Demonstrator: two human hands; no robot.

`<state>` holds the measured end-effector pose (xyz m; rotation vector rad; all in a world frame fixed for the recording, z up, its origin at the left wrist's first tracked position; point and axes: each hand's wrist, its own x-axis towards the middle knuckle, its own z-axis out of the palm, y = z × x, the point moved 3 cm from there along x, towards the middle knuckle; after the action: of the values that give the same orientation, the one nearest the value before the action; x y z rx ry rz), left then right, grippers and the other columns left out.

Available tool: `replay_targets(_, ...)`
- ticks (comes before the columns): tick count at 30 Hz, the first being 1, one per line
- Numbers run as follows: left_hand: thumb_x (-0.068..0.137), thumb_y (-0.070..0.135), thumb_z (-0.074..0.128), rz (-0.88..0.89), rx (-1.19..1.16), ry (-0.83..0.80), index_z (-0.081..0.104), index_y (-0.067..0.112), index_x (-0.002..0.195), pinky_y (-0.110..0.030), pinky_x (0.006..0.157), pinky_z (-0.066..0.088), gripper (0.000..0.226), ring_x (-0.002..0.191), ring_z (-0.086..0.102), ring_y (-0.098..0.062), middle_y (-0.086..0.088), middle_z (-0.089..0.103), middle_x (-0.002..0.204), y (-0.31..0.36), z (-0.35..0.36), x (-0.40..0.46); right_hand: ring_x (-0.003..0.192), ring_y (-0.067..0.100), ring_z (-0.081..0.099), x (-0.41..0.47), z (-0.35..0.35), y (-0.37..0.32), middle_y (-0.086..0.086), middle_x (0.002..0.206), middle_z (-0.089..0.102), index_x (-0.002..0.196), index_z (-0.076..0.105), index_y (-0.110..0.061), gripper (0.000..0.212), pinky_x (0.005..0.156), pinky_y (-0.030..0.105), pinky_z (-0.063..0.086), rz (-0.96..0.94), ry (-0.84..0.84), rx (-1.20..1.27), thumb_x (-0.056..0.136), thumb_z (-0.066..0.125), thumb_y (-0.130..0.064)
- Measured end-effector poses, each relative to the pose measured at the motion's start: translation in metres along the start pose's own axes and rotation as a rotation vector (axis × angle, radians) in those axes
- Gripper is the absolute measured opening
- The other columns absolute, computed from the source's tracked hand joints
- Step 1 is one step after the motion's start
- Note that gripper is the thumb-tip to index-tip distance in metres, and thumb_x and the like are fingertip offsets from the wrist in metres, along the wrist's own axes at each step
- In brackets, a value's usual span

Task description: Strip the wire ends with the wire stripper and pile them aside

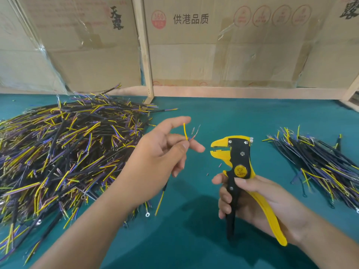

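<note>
Wire (186,133) pinched in left hand (163,150) — stripper (236,164) gripped in right hand (250,199).

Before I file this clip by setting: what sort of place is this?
Probably a small wire-assembly workbench: a big wire heap on green matting, a wire stripper in hand, and flattened cartons as walls.
</note>
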<state>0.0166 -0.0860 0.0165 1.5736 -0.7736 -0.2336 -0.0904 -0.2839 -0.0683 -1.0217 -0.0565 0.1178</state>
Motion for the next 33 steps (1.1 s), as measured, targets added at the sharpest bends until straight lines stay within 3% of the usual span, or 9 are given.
replay_targets(3,0.105,0.004,0.044,-0.028,-0.132,-0.019,0.051,0.013,0.128,-0.022,0.049,0.04,0.027,0.054,0.042,-0.015,-0.008,0.075,0.098,-0.002,0.003,0.0,0.073,0.032,0.054,0.005,0.024,-0.015,0.017,0.082,0.053,0.119,0.065,0.005,0.053,0.078,0.046,0.053,0.135,0.047,0.017,0.08,0.079,-0.028)
replay_targets(7,0.101,0.012,0.052,-0.065,-0.231,-0.03,0.06,0.005,0.117,-0.019,0.047,0.036,0.019,0.053,0.04,-0.012,-0.011,0.075,0.098,-0.006,0.005,0.0,0.073,0.031,0.054,0.0,0.018,-0.01,0.017,0.082,0.052,0.118,0.065,0.006,0.05,0.077,0.046,0.053,0.122,0.06,-0.002,0.081,0.074,-0.027)
replay_targets(11,0.09,0.028,0.059,-0.08,-0.235,0.005,0.065,0.004,0.108,-0.019,0.045,0.028,0.031,0.051,0.033,-0.011,-0.01,0.074,0.09,-0.008,0.007,0.001,0.072,0.031,0.053,0.003,0.017,-0.007,0.017,0.082,0.051,0.118,0.064,0.007,0.052,0.077,0.046,0.053,0.144,0.081,0.0,0.08,0.072,-0.027)
replay_targets(16,0.1,0.018,0.05,-0.107,-0.255,0.015,0.068,0.006,0.106,-0.018,0.044,0.028,0.022,0.05,0.034,-0.01,-0.01,0.074,0.089,-0.012,0.009,0.002,0.071,0.031,0.053,0.003,0.022,-0.008,0.016,0.081,0.052,0.115,0.068,0.005,0.042,0.075,0.045,0.054,0.158,0.1,0.033,0.083,0.068,-0.023)
replay_targets(20,0.096,0.029,0.05,-0.074,-0.25,-0.017,0.06,0.005,0.105,-0.017,0.045,0.034,0.027,0.048,0.04,-0.01,-0.011,0.076,0.099,-0.01,0.014,0.001,0.071,0.032,0.054,0.002,0.02,-0.008,0.016,0.08,0.051,0.114,0.067,0.004,0.046,0.076,0.046,0.054,0.128,0.096,0.032,0.079,0.072,-0.026)
replay_targets(26,0.101,0.031,0.048,-0.049,-0.192,-0.057,0.046,0.014,0.097,-0.017,0.045,0.037,0.017,0.043,0.046,-0.013,-0.012,0.075,0.105,-0.016,0.018,0.0,0.072,0.031,0.054,0.003,0.02,-0.005,0.016,0.082,0.052,0.111,0.068,0.001,0.043,0.077,0.046,0.054,0.147,0.092,0.029,0.079,0.073,-0.027)
replay_targets(30,0.104,0.025,0.045,-0.099,-0.161,-0.011,0.049,0.009,0.098,-0.019,0.043,0.031,0.017,0.039,0.033,-0.013,-0.009,0.074,0.088,-0.019,0.03,0.001,0.07,0.03,0.055,0.004,0.023,-0.004,0.015,0.08,0.053,0.108,0.068,0.0,0.036,0.074,0.046,0.054,0.174,0.129,0.057,0.082,0.068,-0.024)
replay_targets(33,0.107,0.019,0.042,-0.213,-0.203,-0.022,0.059,0.003,0.107,-0.017,0.042,0.028,0.024,0.039,0.029,-0.008,0.0,0.054,0.067,-0.012,0.059,0.007,0.069,0.031,0.055,0.005,0.02,-0.003,0.015,0.079,0.054,0.1,0.07,-0.001,0.029,0.071,0.045,0.055,0.189,0.152,0.111,0.081,0.069,-0.024)
